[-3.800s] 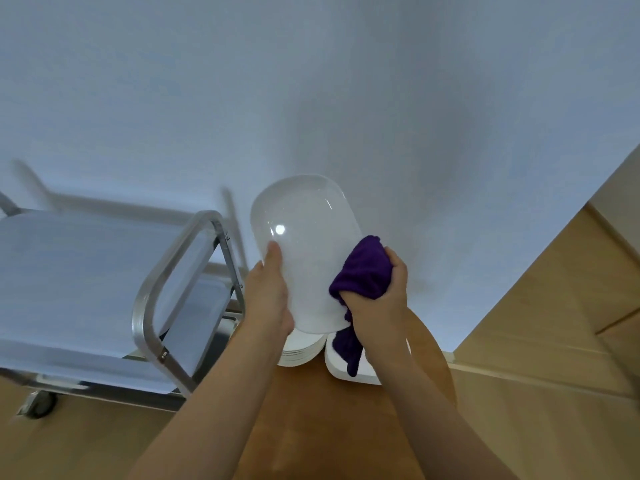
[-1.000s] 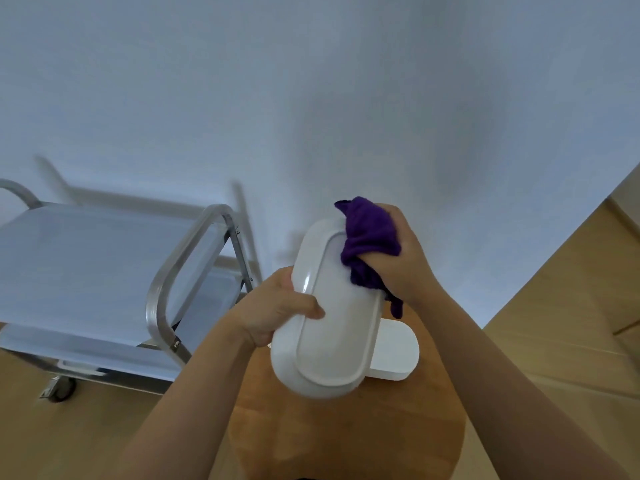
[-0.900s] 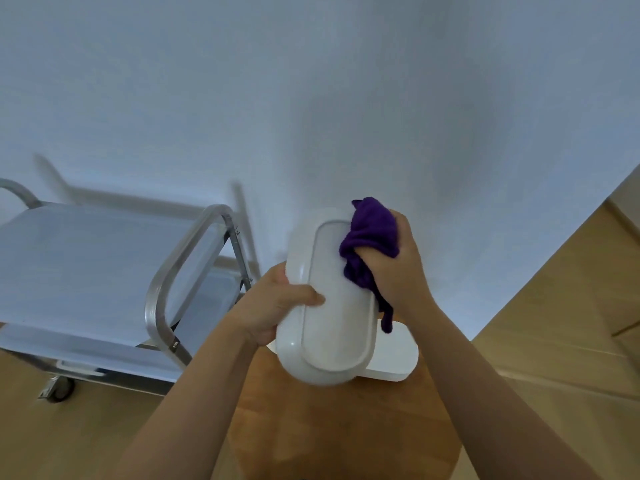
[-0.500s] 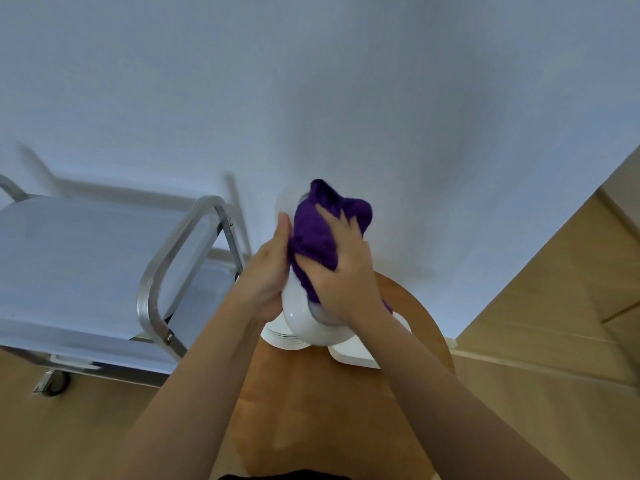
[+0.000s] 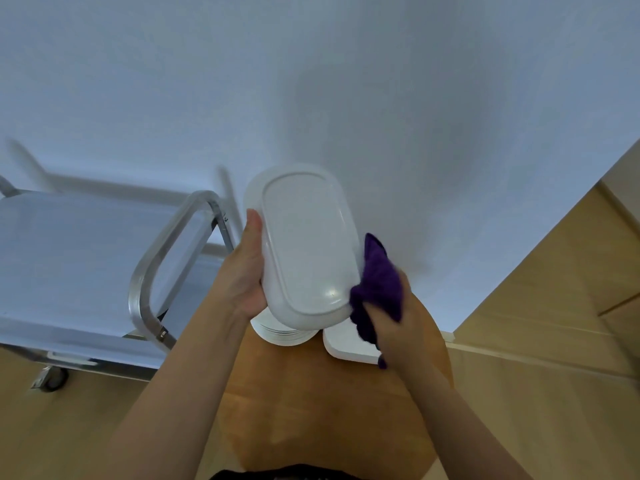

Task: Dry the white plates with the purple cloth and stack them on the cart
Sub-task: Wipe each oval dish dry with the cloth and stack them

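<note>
My left hand [image 5: 242, 271] grips a white oblong plate [image 5: 304, 247] by its left edge and holds it upright, with the underside and foot ring facing me. My right hand [image 5: 398, 320] clutches the bunched purple cloth [image 5: 379, 289] at the plate's lower right edge. Below the held plate a stack of round white plates [image 5: 280, 336] sits on the round wooden table [image 5: 329, 410]. Beside that stack lies another white oblong plate [image 5: 346, 344]. The metal cart [image 5: 86, 258] stands to the left; no plates show on its top shelf.
A white wall fills the background right behind the table. The cart's tubular handle [image 5: 152, 271] sits close to my left forearm, and a caster [image 5: 52, 377] rests on the wooden floor. Wooden flooring extends to the right.
The cloth was pressed over the plate's face half a second ago. My right hand has since slid it down to the lower right edge, leaving the plate's underside uncovered.
</note>
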Demonstrator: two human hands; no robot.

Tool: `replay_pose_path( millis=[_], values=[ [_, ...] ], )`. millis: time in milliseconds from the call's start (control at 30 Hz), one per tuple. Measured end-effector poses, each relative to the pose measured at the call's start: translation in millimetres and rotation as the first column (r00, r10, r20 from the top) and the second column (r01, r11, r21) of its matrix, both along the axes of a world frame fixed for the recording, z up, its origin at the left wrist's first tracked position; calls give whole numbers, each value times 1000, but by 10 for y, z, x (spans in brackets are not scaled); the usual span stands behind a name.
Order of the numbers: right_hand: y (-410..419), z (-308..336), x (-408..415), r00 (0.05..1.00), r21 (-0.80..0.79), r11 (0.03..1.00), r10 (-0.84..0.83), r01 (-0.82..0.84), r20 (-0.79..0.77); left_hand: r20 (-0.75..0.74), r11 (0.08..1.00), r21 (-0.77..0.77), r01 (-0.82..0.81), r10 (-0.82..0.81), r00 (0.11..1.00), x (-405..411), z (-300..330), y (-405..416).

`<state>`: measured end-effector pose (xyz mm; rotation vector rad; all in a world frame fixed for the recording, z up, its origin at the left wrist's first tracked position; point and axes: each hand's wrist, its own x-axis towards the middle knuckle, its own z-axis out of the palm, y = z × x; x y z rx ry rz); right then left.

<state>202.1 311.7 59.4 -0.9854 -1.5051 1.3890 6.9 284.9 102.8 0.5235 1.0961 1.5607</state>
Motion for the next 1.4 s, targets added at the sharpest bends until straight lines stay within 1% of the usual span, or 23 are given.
replay_pose_path(
  millis=[33, 100, 133, 167, 233, 267, 333, 433, 500, 567, 633, 767, 833, 900, 967, 1000, 1067, 1100, 1167, 1200, 1233, 1300, 1400],
  values=[
    [73, -2, 27, 997, -167, 985, -54, 45, -47, -25, 1000, 6, 10, -10, 1000, 12, -12, 2],
    [257, -73, 104, 978, -435, 893, -181, 118, -106, -84, 999, 1, 34, -34, 996, 70, -41, 11],
    [308, -75, 144, 961, -559, 824, -217, 87, -171, -125, 999, 1, 53, -52, 991, 113, -58, 24],
    [333, -72, 183, 941, -652, 758, -224, 5, -253, -162, 998, 6, 65, -63, 985, 164, -75, 40],
    [313, -83, 262, 897, -751, 644, -236, -144, -374, -209, 998, 17, 63, -58, 976, 292, -92, 83],
    [289, -108, 298, 880, -779, 598, -251, -188, -404, -224, 997, 27, 76, -68, 972, 339, -116, 112],
    [251, -160, 338, 855, -796, 546, -253, -260, -453, -284, 992, 14, 125, -116, 952, 430, -110, 162],
    [284, -218, 332, 854, -817, 496, -246, -295, -458, -398, 993, -54, 104, -116, 910, 535, -54, 225],
    [318, -200, 333, 836, -797, 504, -233, -333, -497, -416, 993, -84, 85, -113, 903, 609, -57, 286],
    [379, -225, 385, 774, -756, 533, -265, -380, -575, -434, 989, -117, 86, -129, 892, 670, -85, 283],
    [460, -293, 485, 743, -755, 537, -311, -377, -593, -448, 986, -138, 98, -150, 881, 697, -191, 311],
    [576, -361, 595, 784, -786, 552, -343, -278, -518, -360, 964, -193, 183, -243, 901, 690, -319, 354],
    [636, -406, 649, 809, -811, 556, -385, -181, -444, -251, 951, -223, 216, -270, 929, 691, -335, 402],
    [692, -458, 719, 800, -848, 514, -453, -126, -393, -69, 928, -263, 264, -291, 954, 704, -374, 435],
    [748, -543, 786, 804, -854, 519, -489, -44, -339, 108, 890, -301, 342, -325, 940, 705, -467, 439],
    [768, -588, 810, 816, -841, 541, -488, 6, -308, 153, 877, -318, 360, -327, 932, 716, -513, 437],
    [793, -662, 864, 839, -823, 560, -490, 97, -235, 167, 858, -388, 338, -295, 941, 750, -603, 439],
    [805, -683, 893, 835, -810, 570, -506, 136, -216, 131, 848, -442, 294, -264, 956, 775, -653, 448],
    [844, -750, 978, 827, -758, 623, -519, 193, -216, -7, 823, -540, 179, -217, 976, 823, -765, 467],
    [860, -769, 1019, 837, -728, 651, -507, 214, -207, -52, 814, -561, 149, -214, 975, 837, -830, 471],
    [875, -801, 1055, 849, -707, 671, -491, 225, -195, -60, 810, -568, 145, -216, 975, 843, -889, 472],
    [882, -871, 1115, 878, -677, 703, -445, 220, -177, 13, 819, -542, 189, -217, 976, 841, -1007, 463],
    [913, -984, 1196, 913, -670, 718, -379, 188, -150, 152, 826, -521, 215, -158, 976, 796, -1250, 465]
  ],
)
